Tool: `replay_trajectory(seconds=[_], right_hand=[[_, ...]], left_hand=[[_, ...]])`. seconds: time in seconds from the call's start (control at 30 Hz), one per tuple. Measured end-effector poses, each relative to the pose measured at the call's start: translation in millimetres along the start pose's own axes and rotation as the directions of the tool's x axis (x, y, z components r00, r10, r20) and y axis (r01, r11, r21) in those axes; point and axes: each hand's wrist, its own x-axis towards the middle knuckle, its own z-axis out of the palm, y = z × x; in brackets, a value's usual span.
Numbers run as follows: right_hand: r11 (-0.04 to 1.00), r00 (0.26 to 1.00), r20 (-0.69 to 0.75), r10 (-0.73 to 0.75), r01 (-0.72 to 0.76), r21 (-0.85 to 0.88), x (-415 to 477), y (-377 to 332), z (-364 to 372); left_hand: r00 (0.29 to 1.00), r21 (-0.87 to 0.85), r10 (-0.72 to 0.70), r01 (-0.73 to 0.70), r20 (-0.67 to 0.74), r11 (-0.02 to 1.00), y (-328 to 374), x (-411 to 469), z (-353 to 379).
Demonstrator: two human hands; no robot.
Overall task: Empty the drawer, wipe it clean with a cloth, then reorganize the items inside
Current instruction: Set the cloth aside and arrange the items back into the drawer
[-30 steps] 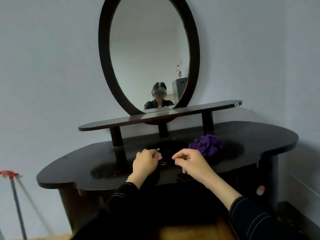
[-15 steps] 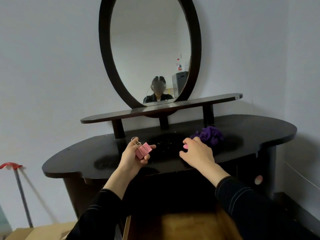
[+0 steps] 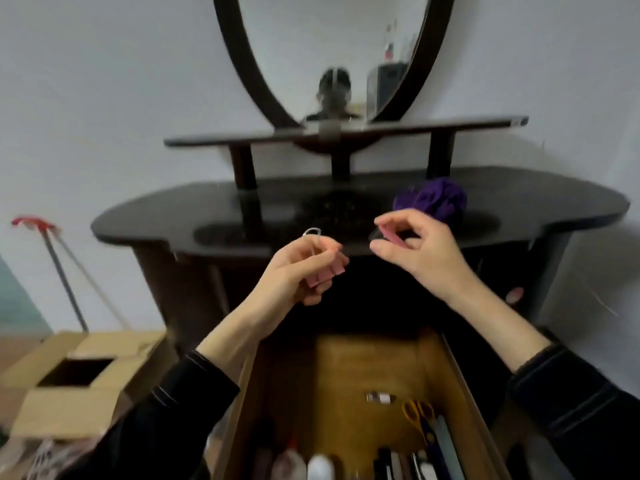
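Observation:
My left hand [image 3: 298, 271] grips a pink binder clip [image 3: 329, 271] with a silver wire handle, held in the air in front of the dark dressing table [image 3: 519, 199]. My right hand [image 3: 419, 247] pinches a second small pink clip [image 3: 389, 234] between thumb and fingers, just in front of the table's edge. Below both hands the wooden drawer [image 3: 460, 386] stands pulled out. Inside it lie orange-handled scissors [image 3: 417, 412], a small capped item [image 3: 380, 397], pens and bottles along the near end. A purple cloth [image 3: 433, 199] sits bunched on the tabletop behind my right hand.
An oval mirror [image 3: 332, 46] stands above a narrow shelf [image 3: 346, 131]. An open cardboard box [image 3: 79, 379] sits on the floor at the left. A red-topped mop handle [image 3: 59, 271] leans against the wall behind it.
The view has tilted down and the open drawer with its items has come into sight. Both hands have drawn back from the tabletop, each still holding a pink clip.

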Motion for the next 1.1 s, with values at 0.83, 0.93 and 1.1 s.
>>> replay_trajectory(seconds=[0.83,0.93,1.1], right_hand=[[0.653,0.679,0.378,0.629,-0.199,-0.731,-149,219,64],[0.63,0.659,0.377,0.651,-0.19,-0.753,-151,221,66],[0.6,0.667,0.322,0.672,-0.234,-0.765,-149,220,67]], left_hand=[[0.792,0.662,-0.608,0.428,0.054,0.616,-244,-73,11],[0.798,0.686,-0.6,0.409,0.052,0.602,-247,-74,13],[0.817,0.758,-0.576,0.364,0.019,0.542,-248,-75,13]])
